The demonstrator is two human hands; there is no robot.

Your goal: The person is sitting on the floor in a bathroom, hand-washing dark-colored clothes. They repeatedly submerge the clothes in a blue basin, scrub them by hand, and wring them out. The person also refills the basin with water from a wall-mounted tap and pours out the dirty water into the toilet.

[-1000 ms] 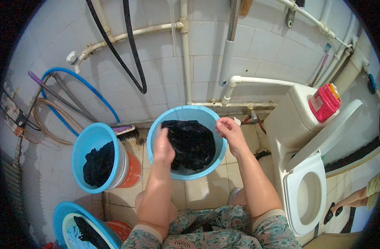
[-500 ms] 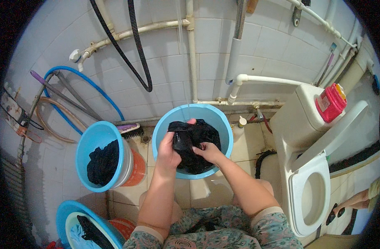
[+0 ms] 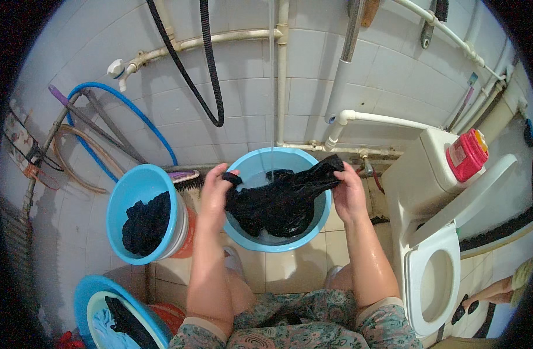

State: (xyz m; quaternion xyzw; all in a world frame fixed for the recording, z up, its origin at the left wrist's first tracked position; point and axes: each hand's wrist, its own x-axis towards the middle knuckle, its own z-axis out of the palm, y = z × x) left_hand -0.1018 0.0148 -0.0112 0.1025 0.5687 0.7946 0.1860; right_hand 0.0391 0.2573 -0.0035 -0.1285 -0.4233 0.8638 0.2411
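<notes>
A wet black garment is stretched sideways over the light blue basin, its lower part hanging into the water. My left hand pinches one end of it above the basin's left rim. At the right rim, my right hand grips the other end, raised a little higher. A thin stream of water falls from above into the back of the basin, behind the cloth. What kind of garment it is, I cannot make out.
On the left, a blue basin holding black cloth sits on stacked buckets. Nearer stands another blue basin with a pale tub of clothes. A toilet is at the right, a scrub brush by the wall. Another person's legs show far right.
My hands have moved apart from the basin's middle to its two sides, spreading the bunched black garment wide. The view has shifted slightly.
</notes>
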